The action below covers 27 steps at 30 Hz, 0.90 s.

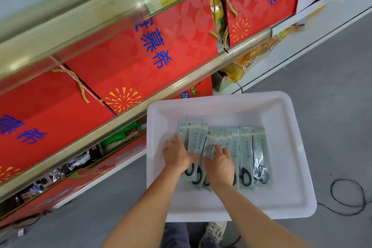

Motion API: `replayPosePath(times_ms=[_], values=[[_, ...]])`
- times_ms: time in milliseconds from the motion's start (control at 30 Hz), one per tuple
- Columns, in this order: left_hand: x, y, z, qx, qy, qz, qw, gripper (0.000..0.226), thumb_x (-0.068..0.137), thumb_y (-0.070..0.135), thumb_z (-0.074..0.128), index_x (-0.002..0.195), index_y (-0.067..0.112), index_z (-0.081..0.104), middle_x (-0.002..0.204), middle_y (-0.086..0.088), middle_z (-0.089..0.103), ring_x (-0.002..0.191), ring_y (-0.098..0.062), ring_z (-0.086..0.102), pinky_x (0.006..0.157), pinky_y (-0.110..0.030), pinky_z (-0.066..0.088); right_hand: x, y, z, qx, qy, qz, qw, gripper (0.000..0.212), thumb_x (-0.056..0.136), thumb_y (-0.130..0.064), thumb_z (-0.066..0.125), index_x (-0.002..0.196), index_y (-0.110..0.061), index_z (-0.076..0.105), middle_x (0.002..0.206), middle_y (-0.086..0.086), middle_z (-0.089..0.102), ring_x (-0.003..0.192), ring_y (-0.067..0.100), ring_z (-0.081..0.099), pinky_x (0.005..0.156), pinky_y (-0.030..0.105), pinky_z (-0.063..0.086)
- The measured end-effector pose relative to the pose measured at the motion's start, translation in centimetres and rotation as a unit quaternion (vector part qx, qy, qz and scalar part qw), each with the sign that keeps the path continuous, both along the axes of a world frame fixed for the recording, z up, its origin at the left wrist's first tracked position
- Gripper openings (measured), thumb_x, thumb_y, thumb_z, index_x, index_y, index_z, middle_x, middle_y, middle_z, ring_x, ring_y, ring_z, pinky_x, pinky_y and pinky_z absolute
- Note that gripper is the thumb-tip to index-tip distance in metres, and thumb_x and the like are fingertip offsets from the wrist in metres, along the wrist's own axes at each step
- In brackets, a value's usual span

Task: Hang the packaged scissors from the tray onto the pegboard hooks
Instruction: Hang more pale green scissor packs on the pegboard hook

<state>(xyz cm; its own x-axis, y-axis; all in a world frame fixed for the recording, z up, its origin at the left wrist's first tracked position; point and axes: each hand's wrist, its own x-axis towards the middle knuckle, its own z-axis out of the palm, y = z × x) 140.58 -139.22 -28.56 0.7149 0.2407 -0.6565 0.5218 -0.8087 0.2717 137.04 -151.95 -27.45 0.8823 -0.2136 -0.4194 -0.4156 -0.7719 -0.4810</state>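
A white plastic tray (285,147) sits on the grey floor (332,90), its far left corner close against the base of a store shelf unit (112,94) stocked with red gift boxes (141,62). Inside the tray, the packaged scissors (247,157) lie in an overlapping row across the middle of the bottom, black handles toward the person, hang-tab ends toward the shelf. Bare tray bottom shows on all sides of the row, widest along the near and far walls and at the right. The left hand (178,155) lies flat, fingers spread, on the leftmost packs, its grip released and pressing rather than closed. The right hand (220,162) rests just beside it on the middle packs, fingers curled down over them; whether its grip has actually closed on a pack cannot be told. The rightmost packs lie uncovered. A black cable (350,197) loops on the floor right of the tray, apart from its rim. A sneaker (214,231) shows below the tray's near edge.
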Motion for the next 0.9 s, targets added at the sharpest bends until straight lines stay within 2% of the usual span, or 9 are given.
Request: replayPosePath(times_ms=[133, 200, 300, 400, 500, 633, 700, 800, 900], values=[[-0.2, 0.0, 0.4, -0.082, 0.021, 0.077, 0.993, 0.104, 0.057, 0.061, 0.082, 0.138, 0.019, 0.033, 0.128, -0.013, 0.041, 0.115, -0.036, 0.053, 0.093, -0.039, 0.045, 0.3, 1.6, -0.5, -0.032, 0.055, -0.046, 0.997, 0.035, 0.092, -0.017, 0.055, 0.124, -0.006, 0.046, 0.12, 0.015, 0.054, 0.108, 0.03, 0.05, 0.095, 0.036, 0.042], [-0.4, -0.1, 0.6, -0.099, 0.032, 0.092, 0.99, 0.105, 0.059, 0.055, 0.082, 0.142, 0.02, 0.029, 0.131, -0.014, 0.039, 0.119, -0.035, 0.05, 0.096, -0.038, 0.044, 0.5, 2.0, -0.6, -0.053, 0.07, -0.051, 0.995, 0.041, 0.09, -0.014, 0.056, 0.128, -0.007, 0.042, 0.124, 0.014, 0.052, 0.111, 0.029, 0.047, 0.097, 0.034, 0.038], [-0.8, 0.1, 1.2, -0.115, 0.034, 0.128, 0.984, 0.101, 0.054, 0.055, 0.082, 0.136, 0.021, 0.034, 0.127, -0.012, 0.045, 0.119, -0.033, 0.051, 0.098, -0.039, 0.047, 0.8, 2.3, -0.9, -0.033, 0.071, -0.067, 0.995, 0.047, 0.087, -0.011, 0.056, 0.132, -0.01, 0.042, 0.121, 0.014, 0.057, 0.11, 0.03, 0.05, 0.096, 0.035, 0.04], [-1.0, 0.5, 1.6, -0.135, 0.018, 0.14, 0.981, 0.101, 0.042, 0.063, 0.076, 0.128, 0.025, 0.039, 0.118, -0.007, 0.053, 0.113, -0.029, 0.055, 0.096, -0.043, 0.051, 1.2, 2.1, -0.9, 0.014, 0.056, -0.087, 0.995, 0.041, 0.086, -0.009, 0.057, 0.126, -0.011, 0.05, 0.112, 0.013, 0.061, 0.102, 0.03, 0.056, 0.085, 0.041, 0.05], [-0.8, 0.7, 2.3, -0.148, 0.004, 0.129, 0.981, 0.107, 0.042, 0.062, 0.073, 0.135, 0.026, 0.036, 0.12, -0.004, 0.056, 0.112, -0.027, 0.058, 0.095, -0.043, 0.052, 1.3, 1.2, -0.1, 0.041, 0.03, -0.111, 0.992, 0.026, 0.093, -0.013, 0.051, 0.118, -0.008, 0.053, 0.108, 0.015, 0.059, 0.085, 0.032, 0.06, 0.067, 0.037, 0.05], [-0.7, 0.9, 4.4, -0.202, -0.022, 0.146, 0.968, 0.118, 0.046, 0.054, 0.079, 0.147, 0.026, 0.027, 0.132, -0.001, 0.048, 0.118, -0.021, 0.055, 0.099, -0.037, 0.05, 2.0, -1.4, 1.8, -0.047, 0.012, -0.06, 0.997, 0.025, 0.101, -0.021, 0.038, 0.123, -0.014, 0.049, 0.079, 0.008, 0.067, 0.061, 0.025, 0.062, 0.05, 0.031, 0.049], [-0.9, 0.8, 5.7, -0.222, -0.049, 0.145, 0.963, 0.119, 0.048, 0.051, 0.084, 0.148, 0.03, 0.024, 0.133, 0.004, 0.042, 0.123, -0.016, 0.05, 0.102, -0.033, 0.046, 2.6, -2.5, 3.4, -0.059, 0.008, -0.047, 0.997, 0.033, 0.099, -0.016, 0.04, 0.131, -0.02, 0.049, 0.08, 0.011, 0.069, 0.067, 0.029, 0.066, 0.051, 0.031, 0.046], [-1.5, 0.5, 7.8, -0.26, -0.134, 0.173, 0.94, 0.116, 0.055, 0.047, 0.09, 0.15, 0.035, 0.025, 0.133, 0.015, 0.038, 0.123, -0.003, 0.039, 0.106, -0.027, 0.036, 3.2, -3.7, 6.1, 0.006, -0.033, -0.076, 0.997, 0.047, 0.094, -0.01, 0.046, 0.139, -0.025, 0.048, 0.083, 0.015, 0.071, 0.066, 0.033, 0.062, 0.054, 0.032, 0.045], [-2.2, 0.2, 10.5, -0.297, -0.208, 0.23, 0.903, 0.095, 0.064, 0.042, 0.089, 0.142, 0.043, 0.036, 0.131, 0.02, 0.054, 0.122, -0.003, 0.052, 0.105, -0.03, 0.044, 3.5, -4.1, 9.3, 0.116, -0.067, -0.114, 0.984, 0.048, 0.093, -0.01, 0.049, 0.137, -0.029, 0.051, 0.072, 0.006, 0.066, 0.055, 0.02, 0.055, 0.046, 0.029, 0.041]])
